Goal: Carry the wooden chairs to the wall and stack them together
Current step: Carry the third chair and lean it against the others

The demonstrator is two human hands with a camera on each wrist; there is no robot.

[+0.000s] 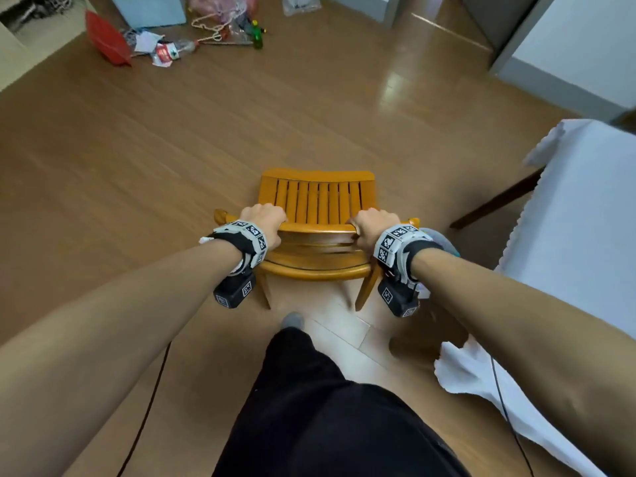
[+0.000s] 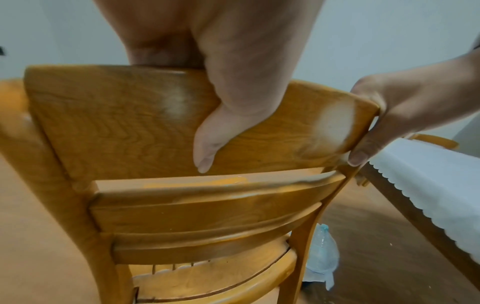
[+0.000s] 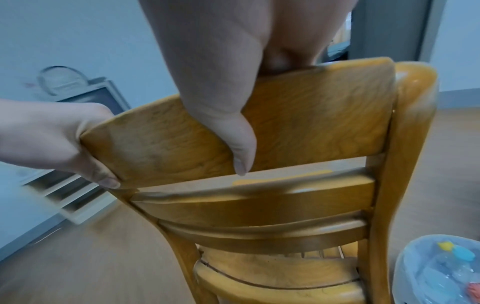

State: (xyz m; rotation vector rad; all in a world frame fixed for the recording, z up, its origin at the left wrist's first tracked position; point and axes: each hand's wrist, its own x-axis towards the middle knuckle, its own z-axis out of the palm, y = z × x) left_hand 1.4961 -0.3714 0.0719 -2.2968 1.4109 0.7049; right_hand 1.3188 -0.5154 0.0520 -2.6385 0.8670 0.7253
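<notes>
Gripping the top rail of the wooden chair (image 1: 318,215), we have our left hand (image 1: 263,223) and right hand (image 1: 373,227) curled over it, thumbs behind. It stands on the wooden floor (image 1: 172,160) before us, beside the cloth-covered table (image 1: 581,215).

Left hand (image 1: 263,223) and right hand (image 1: 373,227) grip the top rail of the honey-coloured slatted wooden chair (image 1: 318,201).

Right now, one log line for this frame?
phase: carrying | left hand: grips chair top rail | right hand: grips same rail | table: on right | stacking: not yet
</notes>
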